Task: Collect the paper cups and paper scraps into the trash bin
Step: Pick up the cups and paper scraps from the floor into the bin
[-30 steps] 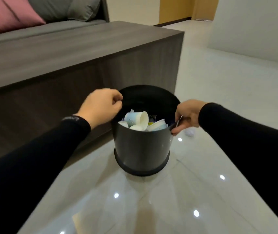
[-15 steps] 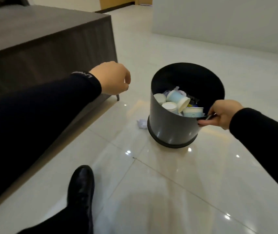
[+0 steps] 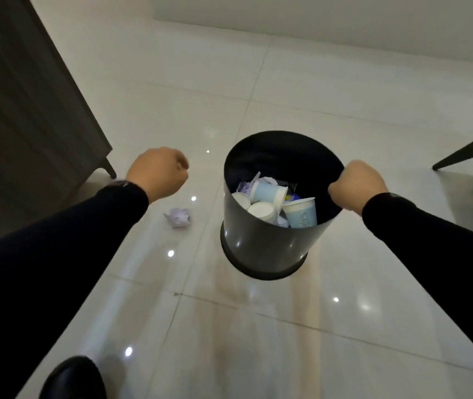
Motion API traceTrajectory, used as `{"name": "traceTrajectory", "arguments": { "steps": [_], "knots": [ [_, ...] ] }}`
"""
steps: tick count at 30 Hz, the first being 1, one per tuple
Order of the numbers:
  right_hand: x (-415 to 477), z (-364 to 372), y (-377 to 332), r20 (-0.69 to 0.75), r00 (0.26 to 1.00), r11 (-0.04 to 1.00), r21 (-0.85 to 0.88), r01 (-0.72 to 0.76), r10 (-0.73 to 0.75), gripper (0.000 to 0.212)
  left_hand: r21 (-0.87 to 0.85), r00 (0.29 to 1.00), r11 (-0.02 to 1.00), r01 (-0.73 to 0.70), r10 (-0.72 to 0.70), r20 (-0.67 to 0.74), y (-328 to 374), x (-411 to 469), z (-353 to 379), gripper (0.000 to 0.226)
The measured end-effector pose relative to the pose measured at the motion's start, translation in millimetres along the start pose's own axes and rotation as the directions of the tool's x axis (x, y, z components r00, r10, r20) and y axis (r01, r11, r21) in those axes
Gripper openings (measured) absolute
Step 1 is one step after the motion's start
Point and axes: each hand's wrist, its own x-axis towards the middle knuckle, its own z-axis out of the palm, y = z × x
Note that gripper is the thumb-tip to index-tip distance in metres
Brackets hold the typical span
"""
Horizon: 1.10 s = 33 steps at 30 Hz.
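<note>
Head view | right hand [image 3: 357, 185] grips trash bin [image 3: 261, 237] rim — stiff, probably light | left hand [image 3: 157, 172] clenched, empty | paper scrap [image 3: 178, 217] on floor [image 3: 258, 341] — likely soft, weightless; pinch anywhere

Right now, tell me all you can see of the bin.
The bin is a round, open-topped tub, dark grey with a glossy wall like plastic and a thicker black ring at the base. It stands roughly upright over the tiled floor; whether it touches it I cannot tell. The right hand grips its rim. Inside lie pale blue and white cups and crumpled paper.
</note>
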Motion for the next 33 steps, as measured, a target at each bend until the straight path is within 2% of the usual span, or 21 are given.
{"name": "traceTrajectory", "arguments": {
  "steps": [1,2,3,5,7,8,10,14,16,18,19,21,23,24,25,26,28,30,31,32,33],
  "knots": [
    [1,2,-7,-0.108,0.982,0.983,-0.117,0.144,-0.157,0.024,0.054,0.998,0.998,0.024,-0.026,0.049,-15,3,8,0.028],
    [0,4,-16,-0.141,0.948,0.951,-0.164,0.263,-0.286,0.038,0.109,0.991,0.993,0.039,-0.053,0.122,-31,4,17,0.029],
    [-2,7,-24,-0.101,0.918,0.916,-0.169,0.363,-0.383,0.046,0.158,0.974,0.986,0.044,-0.077,0.211,-44,4,29,0.03],
    [-6,17,-37,0.131,0.864,0.855,-0.134,0.501,-0.485,0.045,0.236,0.917,0.972,0.006,-0.1,0.387,-61,4,53,0.034],
    [-8,27,-42,0.335,0.818,0.842,-0.113,0.527,-0.467,0.043,0.271,0.852,0.958,-0.094,-0.063,0.52,-67,7,78,0.038],
    [-8,29,-42,0.37,0.814,0.849,-0.11,0.516,-0.447,0.043,0.266,0.818,0.953,-0.146,-0.034,0.574,-68,8,90,0.04],
    [-6,30,-39,0.37,0.833,0.877,-0.086,0.472,-0.412,0.045,0.24,0.771,0.95,-0.199,0.001,0.637,-70,15,111,0.044],
    [-4,23,-29,0.328,0.871,0.917,-0.034,0.396,-0.364,0.043,0.322,0.743,0.912,-0.253,-0.03,0.668,-76,31,144,0.048],
    [-6,21,-26,0.307,0.891,0.932,-0.028,0.361,-0.336,0.04,0.354,0.792,0.891,-0.283,0.009,0.611,-76,37,149,0.037],
    [-7,16,-24,0.272,0.913,0.943,-0.05,0.329,-0.305,0.038,0.294,0.87,0.916,-0.273,0.104,0.483,-65,49,137,0.025],
    [-6,12,-23,0.239,0.926,0.947,-0.059,0.315,-0.293,0.037,0.216,0.913,0.945,-0.244,0.149,0.38,-56,56,124,0.022],
    [-4,3,-21,0.145,0.955,0.961,-0.061,0.271,-0.26,0.038,-0.051,0.974,0.976,-0.211,0.214,0.068,-31,76,85,0.018],
    [0,-5,-20,0.081,0.975,0.978,-0.015,0.208,-0.206,0.037,-0.307,0.929,0.886,-0.348,0.281,-0.241,-1,93,32,0.013],
    [3,-8,-20,0.069,0.981,0.983,0.023,0.18,-0.181,0.036,-0.385,0.886,0.809,-0.444,0.334,-0.321,14,98,7,0.012],
    [5,-11,-23,0.067,0.984,0.985,0.056,0.164,-0.167,0.035,-0.444,0.847,0.725,-0.527,0.407,-0.341,28,100,-13,0.013],
    [6,-12,-25,0.074,0.984,0.985,0.074,0.156,-0.162,0.035,-0.479,0.81,0.655,-0.584,0.507,-0.295,42,97,-27,0.015],
    [5,-12,-30,0.096,0.983,0.987,0.056,0.152,-0.157,0.035,-0.432,0.709,0.629,-0.646,0.705,-0.032,67,83,-39,0.018],
    [2,-13,-35,0.106,0.984,0.99,0.022,0.141,-0.143,0.035,-0.29,0.574,0.655,-0.698,0.753,0.321,87,72,-37,0.017],
    [1,-14,-36,0.083,0.989,0.992,0.003,0.124,-0.123,0.035,-0.262,0.542,0.67,-0.694,0.726,0.424,94,72,-34,0.015],
    [0,-15,-36,0.026,0.994,0.994,-0.023,0.102,-0.102,0.036,-0.271,0.562,0.702,-0.659,0.699,0.443,98,74,-35,0.015],
    [-1,-14,-34,-0.066,0.996,0.997,-0.045,0.057,-0.059,0.04,-0.291,0.631,0.743,-0.602,0.667,0.397,100,81,-37,0.016]
  ]
}}
